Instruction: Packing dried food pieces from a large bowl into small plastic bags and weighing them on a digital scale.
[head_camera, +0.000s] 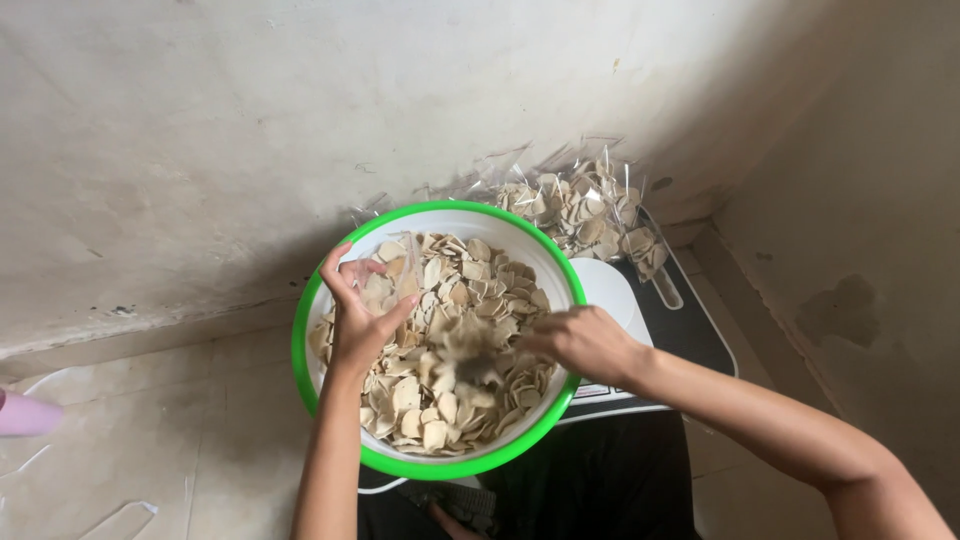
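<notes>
- Holding a small clear plastic bag (388, 285) by its mouth, the left hand (360, 320) is seen above the near-left part of a white basin with a green rim (300, 345); the thumb and fingers (340, 268) are pinched narrowly on the film.
- The right hand (585, 342) is found over the right side of the basin, fingers curled downward into the chips. A motion-blurred clump (468, 352) is seen just beyond its fingertips. Whether the fingers are closed on chips cannot be told.
- The basin is filled with pale, flat, roughly heart-shaped dry chips (470, 290), which lie directly beneath and between both sets of fingers.
- Handling is judged as follows: the chips appear thin, light, stiff and brittle, so breakage under a hard squeeze is likely. A loose cupped scoop from below the heap is judged safer than a pinch.
- The bag is judged limp and slippery; hold is best taken at the open rim, as is done now.
- Beyond the fingers of the right hand, a pile of filled clear packets (585, 205) is noted against the wall (200, 150).
- To the right of that hand, a white-topped scale (610, 285) on a dark platform is noted, partly hidden by the basin.
- Everything is set on a tiled floor (150, 440).
</notes>
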